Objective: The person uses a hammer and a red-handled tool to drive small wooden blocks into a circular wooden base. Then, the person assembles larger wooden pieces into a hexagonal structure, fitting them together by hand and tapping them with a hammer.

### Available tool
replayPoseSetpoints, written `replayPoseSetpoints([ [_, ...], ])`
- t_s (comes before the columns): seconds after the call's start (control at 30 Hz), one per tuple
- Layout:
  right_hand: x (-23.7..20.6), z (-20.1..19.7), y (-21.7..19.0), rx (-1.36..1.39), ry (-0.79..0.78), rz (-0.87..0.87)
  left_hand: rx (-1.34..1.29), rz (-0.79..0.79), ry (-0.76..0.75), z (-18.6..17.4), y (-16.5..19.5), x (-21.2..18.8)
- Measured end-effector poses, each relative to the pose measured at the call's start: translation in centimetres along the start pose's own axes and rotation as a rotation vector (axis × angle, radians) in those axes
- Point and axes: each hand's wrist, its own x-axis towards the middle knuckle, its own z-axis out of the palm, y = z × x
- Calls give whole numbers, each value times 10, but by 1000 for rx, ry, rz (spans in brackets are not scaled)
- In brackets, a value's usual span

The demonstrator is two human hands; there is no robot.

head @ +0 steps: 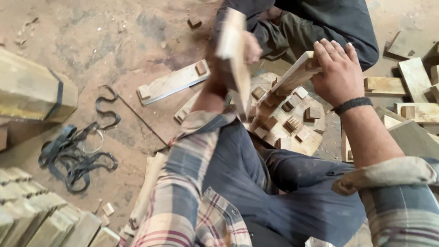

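Observation:
My left hand [249,48] is raised and closed around a pale wooden slat [233,55], held upright and blurred by motion. My right hand [338,73] grips the end of another slat with small blocks [295,73], tilted over a heap of similar block-studded wooden pieces [288,121] in front of my knees. Both arms wear plaid sleeves, and a black band circles my right wrist. Just beyond the heap sits another person in dark clothes [320,23].
A slat with two end blocks [173,82] lies on the dusty floor to the left. Black straps [73,155] are tangled further left. A strapped wood bundle [32,91] and stacked blocks [41,215] stand at the left; loose planks [414,77] lie at the right.

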Motion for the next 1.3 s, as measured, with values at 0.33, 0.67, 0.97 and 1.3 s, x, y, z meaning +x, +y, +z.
replayPoseSetpoints([
  [0.33,-7,3,-1,22,-55,28,174,-196,-276,-108,-151,37],
  [0.67,-5,0,-5,51,-39,30,175,-258,-526,-122,-163,60],
  [0.97,-3,-3,-5,36,-50,27,459,190,-360,-54,-85,39],
  [1.3,5,4,-1,-56,42,-12,1190,114,-99,-3,-98,7],
])
